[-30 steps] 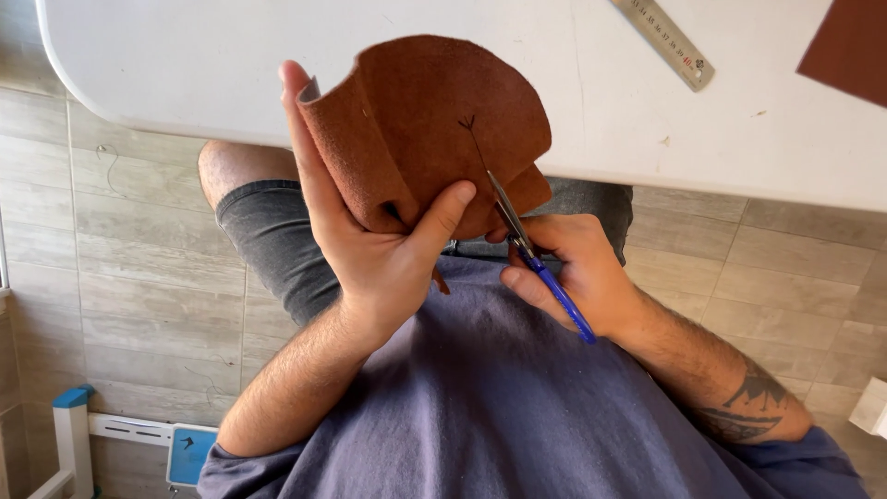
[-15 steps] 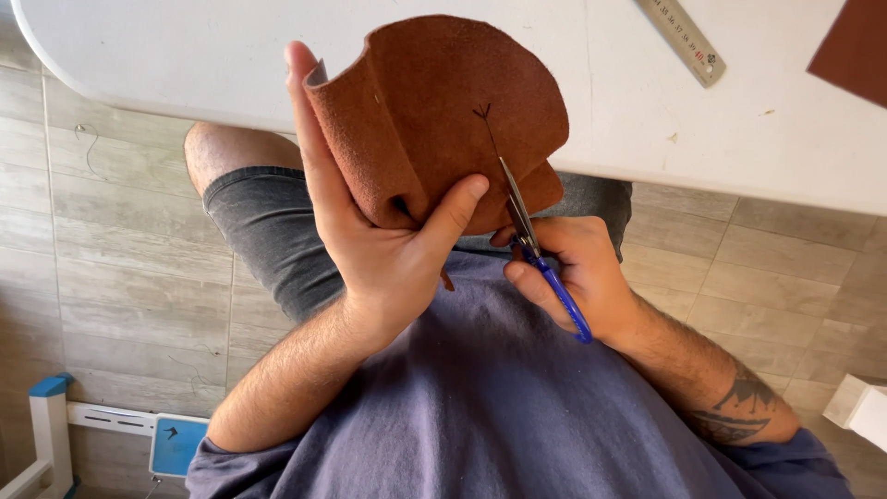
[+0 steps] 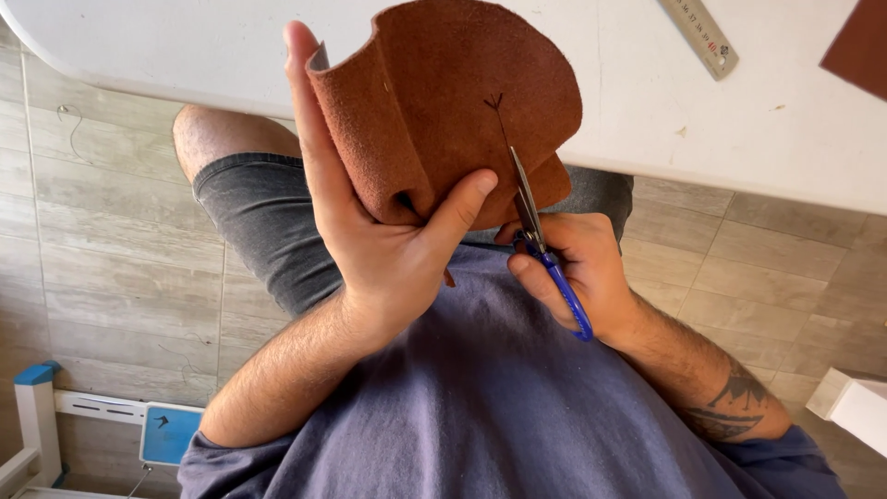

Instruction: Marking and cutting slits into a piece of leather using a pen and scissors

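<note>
the left hand (image 3: pixel 388 249) holds a piece of brown leather (image 3: pixel 443 102) up above the lap, in front of the edge of the white bench (image 3: pixel 647 102); its fingers are closed on the piece, the thumb pressed across the lower front and the other fingers running up behind the left edge, so the leather curls into a fold on that side; the rounded upper part of the leather overlaps the bench edge in view; a dark drawn line with a small forked mark at its top runs down the face of the leather; the right hand (image 3: pixel 577 273) grips a pair of blue-handled scissors (image 3: pixel 540 236), fingers wrapped shut around the handles; the blades point up along the drawn line, entering the leather from its lower edge, and how far apart they stand i cannot tell; on the bench lie a metal ruler (image 3: pixel 699 35) and, at the far right corner, another dark brown piece (image 3: pixel 859 46); below are grey shorts, a purple shirt and a tiled floor.
</note>
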